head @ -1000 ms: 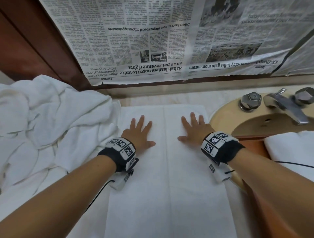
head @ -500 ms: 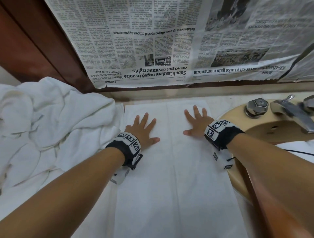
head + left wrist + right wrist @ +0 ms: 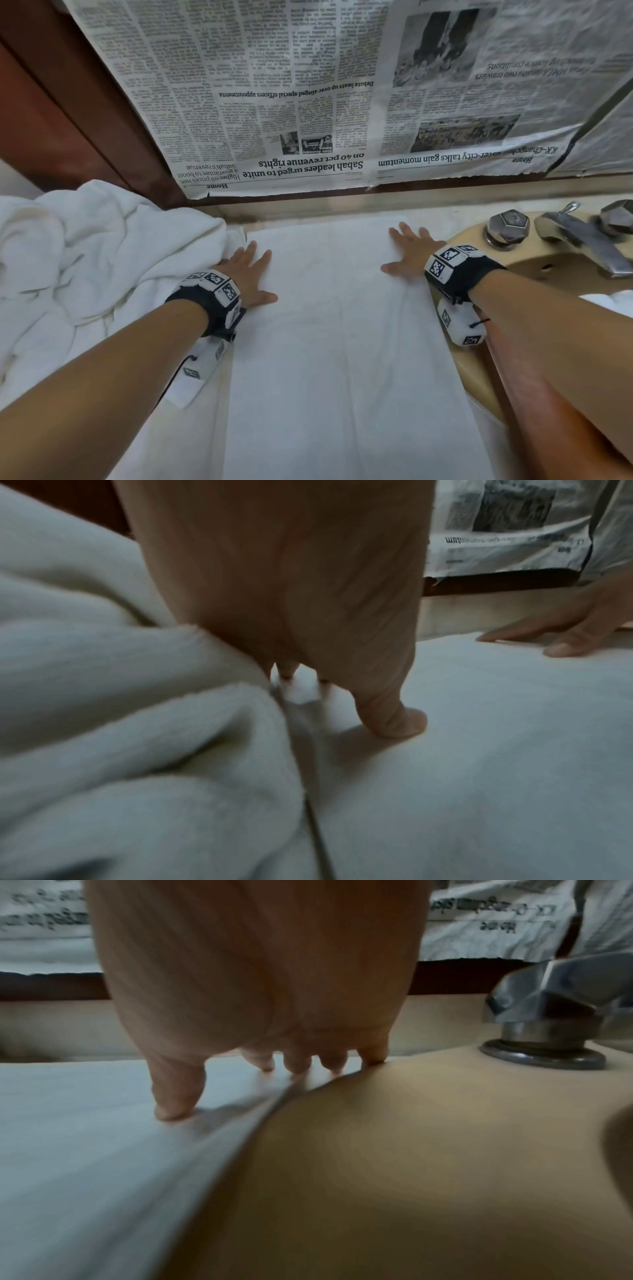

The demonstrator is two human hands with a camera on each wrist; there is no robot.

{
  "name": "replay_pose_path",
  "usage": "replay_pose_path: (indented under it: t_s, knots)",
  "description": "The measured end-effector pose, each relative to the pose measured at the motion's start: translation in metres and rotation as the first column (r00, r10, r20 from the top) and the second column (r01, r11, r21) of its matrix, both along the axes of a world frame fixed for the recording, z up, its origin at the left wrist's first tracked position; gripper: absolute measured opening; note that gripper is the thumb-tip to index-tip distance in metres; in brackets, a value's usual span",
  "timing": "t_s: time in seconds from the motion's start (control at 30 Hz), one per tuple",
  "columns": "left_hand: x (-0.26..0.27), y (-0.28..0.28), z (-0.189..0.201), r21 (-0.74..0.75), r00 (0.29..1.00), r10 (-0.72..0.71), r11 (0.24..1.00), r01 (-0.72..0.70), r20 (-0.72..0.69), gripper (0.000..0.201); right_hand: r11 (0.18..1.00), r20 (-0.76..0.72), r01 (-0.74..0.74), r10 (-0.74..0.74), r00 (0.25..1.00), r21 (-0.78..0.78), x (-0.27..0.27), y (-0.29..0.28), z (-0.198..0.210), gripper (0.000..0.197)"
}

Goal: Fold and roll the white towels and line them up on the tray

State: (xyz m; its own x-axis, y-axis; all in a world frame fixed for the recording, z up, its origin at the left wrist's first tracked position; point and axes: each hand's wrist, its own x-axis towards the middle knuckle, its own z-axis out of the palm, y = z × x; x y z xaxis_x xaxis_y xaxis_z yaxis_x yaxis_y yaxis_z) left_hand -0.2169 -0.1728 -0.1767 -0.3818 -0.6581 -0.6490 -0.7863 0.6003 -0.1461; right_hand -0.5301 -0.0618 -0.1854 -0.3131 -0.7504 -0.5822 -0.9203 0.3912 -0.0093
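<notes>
Since a second ago our two hands have slid apart and away from us, out from the middle of the towel (image 3: 335, 335) toward its far corners, and both still lie flat on it. At the far left a heap of loose white towels (image 3: 78, 267) sits crumpled on the counter, its edge touching the left side of the flat one. Our left hand (image 3: 248, 274) rests palm down on the towel's left edge, just beside that heap, with the fingers straight and slightly spread and the thumb held out to the right; the left wrist view shows the thumb tip (image 3: 407, 721) pressing into the cloth and the heap bunched against the outer side of the palm. The towel itself is spread as a long smooth strip running from the back ledge toward us, with a faint crease down its middle. Our right hand (image 3: 409, 253) lies flat near the far right corner, fingers straight and fanned, thumb pointing left; from the right wrist we see its fingertips (image 3: 298, 1066) on the cloth right at the border where the towel overlaps the beige sink (image 3: 472, 370). Farther right stand a metal tap handle (image 3: 508, 226) and the faucet (image 3: 582, 240), and a bit of white cloth (image 3: 616, 301) shows at the right edge. Newspaper (image 3: 308, 96) hangs upside down across the wall behind all of it.
</notes>
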Motion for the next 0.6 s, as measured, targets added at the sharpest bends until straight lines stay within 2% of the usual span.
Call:
replay_pose_path:
  t_s: [0.13,0.2,0.27,0.33,0.4,0.5,0.6]
  knots:
    - [-0.006,-0.012,-0.003,-0.029,0.999,-0.024,0.999,0.024,0.033,0.094,1.000,0.001,0.020,-0.020,1.000,0.003,-0.003,-0.004,0.001,0.095]
    - [-0.009,-0.012,-0.002,-0.046,0.997,-0.032,0.998,0.035,0.069,0.090,0.998,-0.037,0.050,-0.051,0.998,-0.047,0.006,-0.001,0.003,0.096]
    - [-0.012,-0.004,0.002,-0.074,0.998,-0.030,0.997,0.035,0.060,0.084,0.992,-0.123,0.044,-0.058,0.991,-0.118,0.023,0.009,0.005,0.087]
    - [-0.013,0.014,0.003,-0.068,1.000,-0.025,0.997,0.025,-0.004,0.082,0.991,-0.133,-0.016,-0.001,0.991,-0.130,0.044,0.023,0.005,0.081]
    - [-0.006,0.035,0.000,-0.023,0.998,-0.044,0.999,0.043,-0.040,0.093,0.997,-0.124,-0.027,0.017,0.992,-0.075,0.059,0.040,0.006,0.087]
    - [0.016,0.059,-0.009,-0.025,0.990,-0.135,0.990,0.136,0.036,0.113,1.000,-0.182,0.018,-0.014,0.983,0.022,0.064,0.063,0.002,0.097]
    - [0.032,0.063,-0.012,-0.087,0.983,-0.177,0.980,0.181,0.049,0.113,0.999,-0.200,-0.016,0.023,0.980,0.038,0.068,0.073,-0.004,0.098]
